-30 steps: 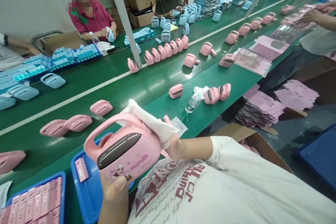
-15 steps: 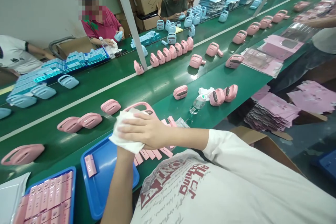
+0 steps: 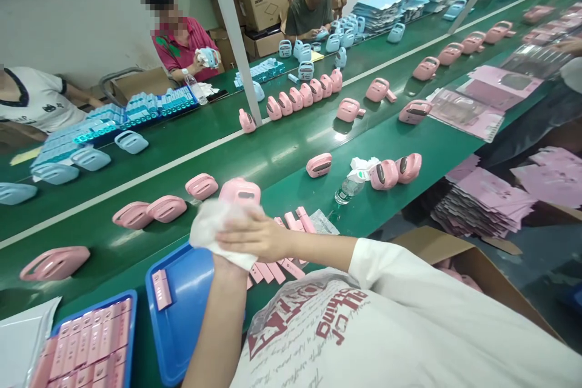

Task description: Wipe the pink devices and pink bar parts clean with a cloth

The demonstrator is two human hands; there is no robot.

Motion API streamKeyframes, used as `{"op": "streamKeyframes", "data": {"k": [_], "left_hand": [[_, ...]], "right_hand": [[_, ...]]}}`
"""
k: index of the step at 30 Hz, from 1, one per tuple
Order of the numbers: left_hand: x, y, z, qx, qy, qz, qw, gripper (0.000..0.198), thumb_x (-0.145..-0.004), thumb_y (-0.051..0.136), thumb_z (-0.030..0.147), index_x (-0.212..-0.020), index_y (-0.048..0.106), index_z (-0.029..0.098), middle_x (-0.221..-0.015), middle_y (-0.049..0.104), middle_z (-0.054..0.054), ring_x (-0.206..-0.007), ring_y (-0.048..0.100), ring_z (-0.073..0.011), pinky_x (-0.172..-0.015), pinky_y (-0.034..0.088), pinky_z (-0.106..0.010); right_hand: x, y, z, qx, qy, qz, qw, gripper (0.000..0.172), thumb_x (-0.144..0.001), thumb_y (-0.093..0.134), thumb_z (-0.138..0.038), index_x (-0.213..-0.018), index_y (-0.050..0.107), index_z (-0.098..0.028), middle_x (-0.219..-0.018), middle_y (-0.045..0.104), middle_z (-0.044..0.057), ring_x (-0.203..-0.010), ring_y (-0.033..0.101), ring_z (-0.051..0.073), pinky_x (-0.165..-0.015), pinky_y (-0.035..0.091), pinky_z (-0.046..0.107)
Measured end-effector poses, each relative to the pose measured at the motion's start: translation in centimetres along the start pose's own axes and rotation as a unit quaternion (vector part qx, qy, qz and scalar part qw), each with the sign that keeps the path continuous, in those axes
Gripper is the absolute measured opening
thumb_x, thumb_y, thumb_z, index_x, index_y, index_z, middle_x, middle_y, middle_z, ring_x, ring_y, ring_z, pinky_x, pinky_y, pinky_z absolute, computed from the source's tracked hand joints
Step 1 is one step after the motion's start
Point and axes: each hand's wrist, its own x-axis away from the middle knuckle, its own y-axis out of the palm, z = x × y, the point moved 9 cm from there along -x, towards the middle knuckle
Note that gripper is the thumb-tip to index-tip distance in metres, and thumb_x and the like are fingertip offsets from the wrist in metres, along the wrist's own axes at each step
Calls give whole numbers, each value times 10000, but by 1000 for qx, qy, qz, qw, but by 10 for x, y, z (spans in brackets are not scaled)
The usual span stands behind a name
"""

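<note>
Right hand [image 3: 256,237] near-flat on white cloth [image 3: 203,228] against pink case [image 3: 237,190]; left hand hidden beneath, grip unclear; wipe evenly, lightly.

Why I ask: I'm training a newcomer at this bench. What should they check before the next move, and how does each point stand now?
1. White cloth under the right hand: ok.
2. Left hand's grip: cannot tell; the cloth hides it.
3. Pink case beyond the cloth fully visible: not ok; the cloth covers part of it.
4. Nearer bottle apart from the right hand: ok.
5. All small pink pieces in the blue trays: not ok; several lie loose on the green table.
</note>
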Motion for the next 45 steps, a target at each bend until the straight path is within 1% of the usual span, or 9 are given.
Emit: {"op": "streamKeyframes", "data": {"k": [3,5,10,15,19,24,31,39,45], "left_hand": [[-8,-2,-7,146,3,-24,989,247,-842,390,256,-891,603,141,-715,652,-35,-619,667,-161,-494,531,-255],[-13,-2,-8,213,19,-30,976,248,-837,396,285,-887,598,149,-707,660,-37,-609,668,-159,-524,535,-237],[-23,-5,-27,271,-21,-8,962,330,-826,444,277,-1103,568,150,-801,698,-68,-694,683,-206,-606,577,-332],[-29,8,-44,276,-120,-55,952,458,-851,459,380,-1254,510,168,-878,700,-92,-797,682,-246,-639,580,-374],[-35,15,-43,269,-163,-61,947,477,-864,433,430,-1263,503,179,-868,696,-91,-829,676,-230,-663,574,-351],[-58,11,-45,120,-138,-79,980,466,-815,478,441,-1198,516,178,-893,683,-79,-790,674,-225,-669,566,-371],[-127,-16,-43,-182,-10,-53,982,498,-732,614,308,-1175,474,128,-1136,601,-193,-950,640,-264,-816,515,-436],[-213,-97,95,-461,205,127,854,623,-728,559,192,-1304,363,57,-1458,267,-244,-1395,162,-323,-1125,121,-476],[-259,-127,121,-574,209,160,776,667,-715,515,140,-1345,320,36,-1436,318,-250,-1364,252,-336,-1090,225,-485]], "right_hand": [[16,0,-10,-31,-120,1,992,378,-946,291,-229,-1135,617,-239,-1214,630,-38,-1274,430,63,-1122,264,277],[25,-17,5,-83,-81,84,990,417,-957,260,-308,-974,661,-198,-1041,696,36,-1129,556,116,-1024,383,318],[56,-31,107,-207,347,213,890,458,-893,323,-511,-623,508,-190,-597,531,11,-601,520,140,-617,455,296],[77,8,171,-385,595,92,700,318,-861,439,-449,-745,528,-167,-583,494,-30,-541,484,98,-493,394,207],[76,31,184,-433,626,-48,647,351,-808,551,-463,-672,547,-140,-517,532,-5,-472,492,98,-440,389,205],[68,50,193,-332,576,-271,696,252,-764,583,-363,-638,539,-149,-507,510,-35,-435,439,72,-423,340,201],[37,73,237,-226,506,-306,774,154,-648,636,-174,-797,668,-149,-719,656,4,-684,590,143,-563,388,204],[11,92,325,-54,555,-202,805,414,-848,472,-265,-1223,457,-90,-1192,589,174,-1053,579,260,-759,439,279],[16,87,342,-43,566,-195,800,513,-898,448,-295,-1358,317,-112,-1311,493,166,-1122,546,242,-861,450,305]]}}
